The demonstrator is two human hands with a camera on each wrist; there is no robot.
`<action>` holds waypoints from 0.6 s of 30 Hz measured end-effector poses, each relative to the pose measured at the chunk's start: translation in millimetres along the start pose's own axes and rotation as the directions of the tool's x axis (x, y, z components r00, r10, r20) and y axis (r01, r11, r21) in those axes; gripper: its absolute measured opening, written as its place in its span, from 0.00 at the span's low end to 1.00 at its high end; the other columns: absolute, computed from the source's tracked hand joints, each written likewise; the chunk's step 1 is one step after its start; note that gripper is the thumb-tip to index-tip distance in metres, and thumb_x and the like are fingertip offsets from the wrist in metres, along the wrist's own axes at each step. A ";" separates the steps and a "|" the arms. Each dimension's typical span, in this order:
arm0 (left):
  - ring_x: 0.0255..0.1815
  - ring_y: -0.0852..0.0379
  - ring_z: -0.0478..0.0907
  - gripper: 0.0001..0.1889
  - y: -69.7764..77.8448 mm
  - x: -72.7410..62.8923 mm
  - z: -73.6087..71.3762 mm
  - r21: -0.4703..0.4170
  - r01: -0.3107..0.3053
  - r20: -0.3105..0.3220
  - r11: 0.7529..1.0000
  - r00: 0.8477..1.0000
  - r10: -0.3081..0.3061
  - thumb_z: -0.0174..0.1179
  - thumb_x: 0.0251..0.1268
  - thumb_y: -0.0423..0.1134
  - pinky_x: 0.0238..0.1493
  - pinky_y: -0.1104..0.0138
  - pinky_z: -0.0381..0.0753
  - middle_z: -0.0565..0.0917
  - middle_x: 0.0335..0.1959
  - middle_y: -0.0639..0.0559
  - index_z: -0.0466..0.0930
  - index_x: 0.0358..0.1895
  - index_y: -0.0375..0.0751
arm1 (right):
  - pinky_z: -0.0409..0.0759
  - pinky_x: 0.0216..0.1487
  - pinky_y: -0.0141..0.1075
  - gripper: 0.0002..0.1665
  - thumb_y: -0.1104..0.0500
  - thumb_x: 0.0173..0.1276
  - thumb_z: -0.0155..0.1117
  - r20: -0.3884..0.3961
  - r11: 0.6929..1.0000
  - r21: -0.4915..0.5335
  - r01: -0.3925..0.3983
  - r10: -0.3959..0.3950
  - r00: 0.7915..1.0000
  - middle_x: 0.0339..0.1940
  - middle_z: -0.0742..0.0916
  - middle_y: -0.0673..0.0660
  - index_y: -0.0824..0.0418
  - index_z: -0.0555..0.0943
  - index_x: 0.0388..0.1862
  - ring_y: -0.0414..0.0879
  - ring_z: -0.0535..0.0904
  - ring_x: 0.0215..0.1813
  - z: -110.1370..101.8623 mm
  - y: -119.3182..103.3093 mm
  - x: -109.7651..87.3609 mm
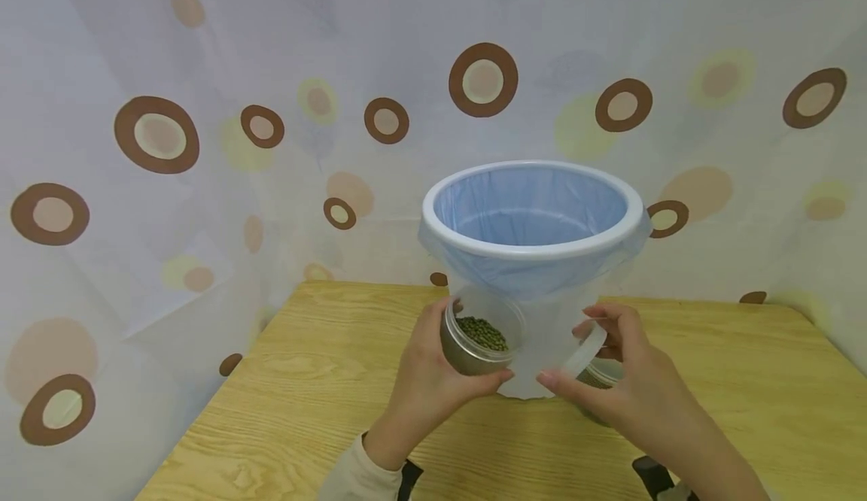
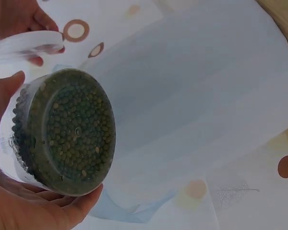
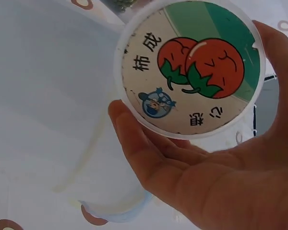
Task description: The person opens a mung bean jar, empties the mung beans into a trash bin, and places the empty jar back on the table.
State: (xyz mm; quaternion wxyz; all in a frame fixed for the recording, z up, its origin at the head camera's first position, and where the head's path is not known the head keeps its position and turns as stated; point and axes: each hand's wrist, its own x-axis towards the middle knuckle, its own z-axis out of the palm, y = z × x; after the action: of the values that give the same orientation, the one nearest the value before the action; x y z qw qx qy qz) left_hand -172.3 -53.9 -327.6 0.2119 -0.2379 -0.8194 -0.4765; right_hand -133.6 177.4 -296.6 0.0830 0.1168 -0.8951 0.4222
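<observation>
My left hand (image 1: 427,381) grips a clear, round plastic jar (image 1: 474,362) without a lid, its mouth tilted up towards me. Green mung beans (image 1: 482,333) fill its lower part; through the base they show densely in the left wrist view. Between the thumb and fingers of my right hand (image 1: 640,373) is a white round lid (image 3: 192,72). Its top carries a sticker with two red fruits and printed characters. Jar and lid are apart, both in front of a white bin (image 1: 552,335).
A pale blue bag (image 1: 535,192) lines the bin, folded over its rim. Behind my right hand a second clear jar (image 1: 603,371) stands on the wooden table (image 1: 305,381), partly hidden. A white cloth (image 1: 271,50) with brown circles hangs behind the table.
</observation>
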 end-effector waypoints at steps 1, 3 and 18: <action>0.55 0.57 0.72 0.47 -0.1 0.2 -0.8 0.000 -0.002 -0.001 1.000 1.000 0.002 0.81 0.34 0.44 0.53 0.58 0.76 0.74 0.56 0.52 0.66 0.64 0.45 | 0.78 0.46 0.52 0.48 0.42 0.56 0.73 0.027 1.000 -0.016 -0.003 0.003 1.000 0.56 0.77 0.57 0.60 0.58 0.65 0.55 0.79 0.54 0.6 0.4 0.3; 0.55 0.58 0.72 0.47 0.0 0.2 -2.5 -0.005 -0.005 -0.002 1.000 1.000 0.005 0.81 0.35 0.44 0.53 0.58 0.75 0.74 0.56 0.53 0.66 0.64 0.46 | 0.79 0.45 0.51 0.48 0.41 0.54 0.73 0.078 0.999 -0.034 0.008 -0.005 0.997 0.56 0.78 0.58 0.62 0.62 0.64 0.54 0.80 0.53 1.8 1.4 1.7; 0.56 0.57 0.72 0.48 6.1 -0.8 -9.7 -0.019 -0.005 -0.025 1.000 1.000 0.005 0.81 0.34 0.43 0.55 0.57 0.74 0.74 0.57 0.53 0.66 0.64 0.44 | 0.80 0.43 0.43 0.49 0.43 0.50 0.77 0.296 1.000 0.022 -0.002 -0.004 0.955 0.49 0.81 0.61 0.75 0.68 0.59 0.50 0.79 0.46 35.3 13.6 9.8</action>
State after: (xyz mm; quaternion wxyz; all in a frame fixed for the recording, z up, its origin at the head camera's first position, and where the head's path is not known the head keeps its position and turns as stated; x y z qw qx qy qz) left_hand -166.9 -60.0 -319.5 0.2210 -0.2359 -0.8115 -0.4867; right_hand -148.6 157.1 -326.3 -0.0532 0.1800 -0.8927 0.4097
